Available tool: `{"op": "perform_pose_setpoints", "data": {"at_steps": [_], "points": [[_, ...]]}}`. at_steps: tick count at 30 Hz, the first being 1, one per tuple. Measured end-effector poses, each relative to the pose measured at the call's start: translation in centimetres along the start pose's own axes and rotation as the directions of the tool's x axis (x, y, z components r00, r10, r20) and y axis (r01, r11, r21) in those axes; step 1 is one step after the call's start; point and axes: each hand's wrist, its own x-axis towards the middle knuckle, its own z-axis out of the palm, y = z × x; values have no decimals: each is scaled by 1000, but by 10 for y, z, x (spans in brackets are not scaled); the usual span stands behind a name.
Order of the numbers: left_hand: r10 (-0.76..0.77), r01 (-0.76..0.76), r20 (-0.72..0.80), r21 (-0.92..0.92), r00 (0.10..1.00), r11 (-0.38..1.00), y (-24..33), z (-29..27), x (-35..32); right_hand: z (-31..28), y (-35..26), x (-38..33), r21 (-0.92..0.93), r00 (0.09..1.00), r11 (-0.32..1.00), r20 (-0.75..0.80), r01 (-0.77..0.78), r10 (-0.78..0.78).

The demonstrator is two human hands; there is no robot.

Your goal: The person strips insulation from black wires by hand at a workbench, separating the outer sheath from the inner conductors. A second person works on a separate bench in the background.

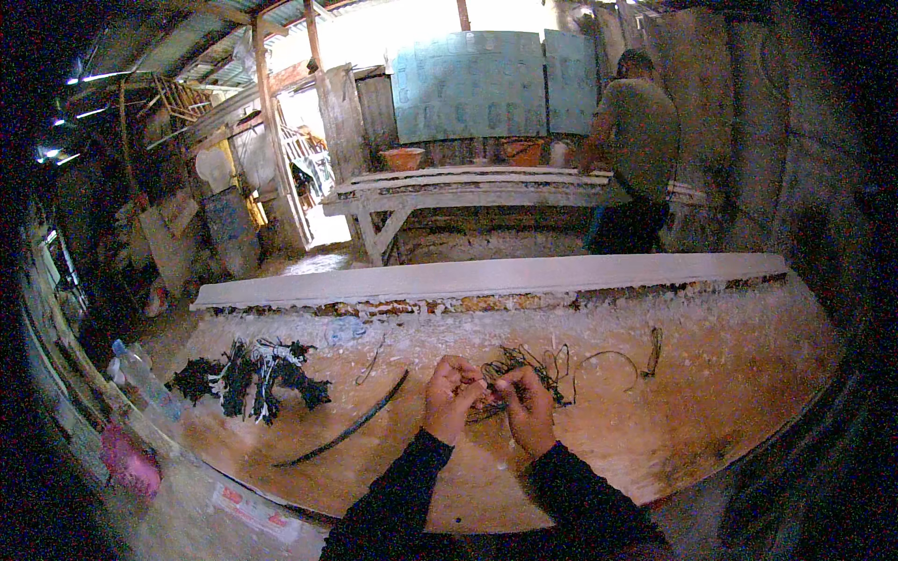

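Both my hands meet over the middle of a worn wooden table, sleeves dark to the wrist. My left hand has its fingers curled in a pinch at a thin dark cord. Close against it, my right hand pinches the same cord between thumb and fingers. Just behind the hands lies a loose tangle of thin dark cord. Left of my left hand rests a long, curved dark strip. Farther left is a heap of black and white shredded strands.
A thin cord loop lies at the table's right. A pale raised board runs along its far edge. A clear plastic bottle and a pink bag are at the left. Another person stands at a far bench holding orange tubs.
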Motion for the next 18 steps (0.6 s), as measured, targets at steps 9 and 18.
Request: {"op": "perform_pose_setpoints", "data": {"at_steps": [9, 18], "points": [[199, -243, 164, 326, 966, 914, -9, 1, -2, -9, 10, 8, 540, 882, 699, 238, -469, 408], [65, -88, 119, 195, 991, 977, -2, 4, -7, -6, -18, -2, 368, 938, 871, 10, -326, 347]]}}
